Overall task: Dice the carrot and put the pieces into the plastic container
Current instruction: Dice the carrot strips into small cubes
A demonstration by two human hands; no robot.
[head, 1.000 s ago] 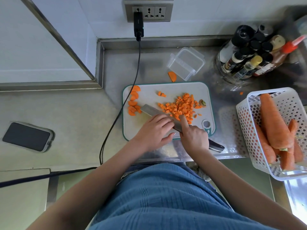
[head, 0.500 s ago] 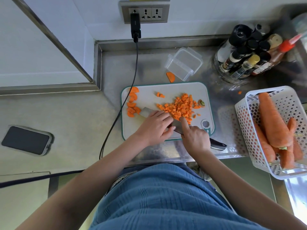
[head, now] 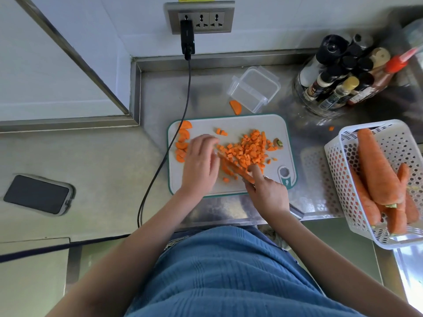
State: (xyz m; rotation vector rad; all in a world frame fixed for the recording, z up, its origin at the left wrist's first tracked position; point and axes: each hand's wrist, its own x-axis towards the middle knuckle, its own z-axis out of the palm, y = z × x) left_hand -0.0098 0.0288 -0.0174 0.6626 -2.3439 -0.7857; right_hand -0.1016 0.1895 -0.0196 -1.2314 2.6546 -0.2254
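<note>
Orange dice [head: 248, 149] beside left hand [head: 201, 163], fingers [head: 207, 139] relaxed.

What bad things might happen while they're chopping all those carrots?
The left hand lies right beside the knife that the right hand holds, so fingers might get nicked. Diced carrot lies piled near the cutting board edge; pieces may roll off, as one slice already has. The black cable runs along the board and might snag.
</note>
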